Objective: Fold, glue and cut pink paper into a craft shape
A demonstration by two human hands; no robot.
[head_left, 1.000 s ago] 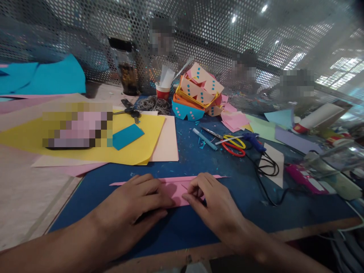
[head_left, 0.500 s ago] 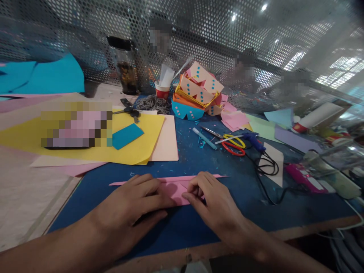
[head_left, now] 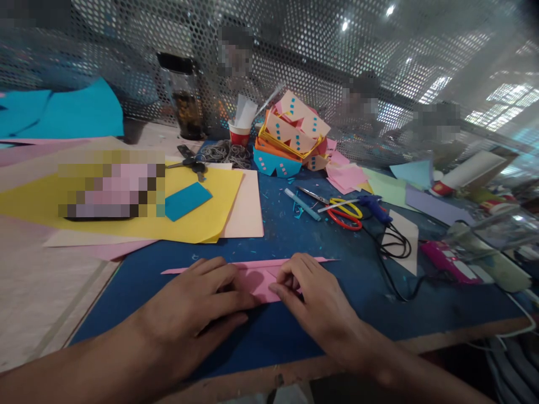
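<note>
A folded strip of pink paper (head_left: pixel 263 280) lies on the blue work surface, its long narrow edge running crosswise with pointed ends. My left hand (head_left: pixel 206 297) rests over its left half, fingers lying flat on the paper and the thumb apart on the blue surface. On the right half, my right hand (head_left: pixel 309 289) has thumb and index finger pinched together at a fold of the same paper. Both hands cover parts of the strip, so its full outline is hidden.
Beyond the hands lie scissors (head_left: pixel 343 213), a pale blue pen (head_left: pixel 301 203) and a glue gun (head_left: pixel 376 209) with a black cord. Folded paper pieces (head_left: pixel 290 134) are stacked at the back. Yellow sheets (head_left: pixel 197 224) lie left; a dark-lidded bottle (head_left: pixel 185 101) stands behind.
Almost nothing differs. Both hands keep their places on the pink paper, and the whole view has shifted very slightly.
</note>
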